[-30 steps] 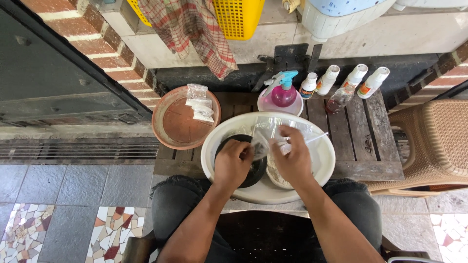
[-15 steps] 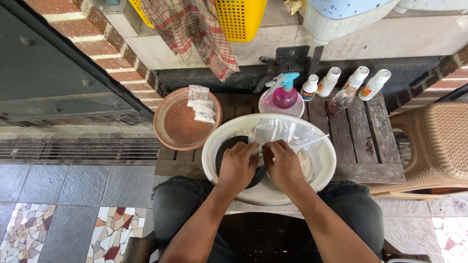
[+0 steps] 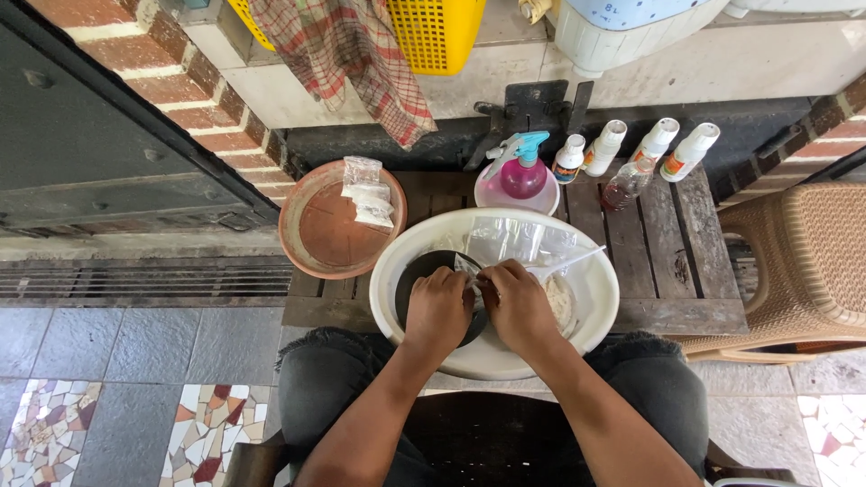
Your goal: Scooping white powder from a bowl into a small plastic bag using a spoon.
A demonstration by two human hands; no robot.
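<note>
A wide white basin [image 3: 595, 311] rests on a low wooden slat table [image 3: 667, 261]. Inside it sit a small black pot [image 3: 419, 269], a pale heap of fibrous material [image 3: 561, 302], a white spoon [image 3: 577, 258] and clear plastic bags [image 3: 519, 239]. My left hand [image 3: 438, 309] and my right hand [image 3: 516, 309] are close together over the pot's right edge, both pinching a small clear plastic packet [image 3: 469, 271] between the fingertips. What the packet contains is hidden by my fingers.
A terracotta saucer [image 3: 316, 239] with small packets [image 3: 368, 198] lies to the left. A pink spray bottle [image 3: 525, 171] and several small white bottles [image 3: 654, 146] stand behind. A wicker chair [image 3: 812, 261] is on the right. A checked cloth [image 3: 347, 54] and yellow basket [image 3: 437, 32] hang above.
My right hand has moved down and left from the clear bag to meet my left hand. Both now pinch the small packet over the pot.
</note>
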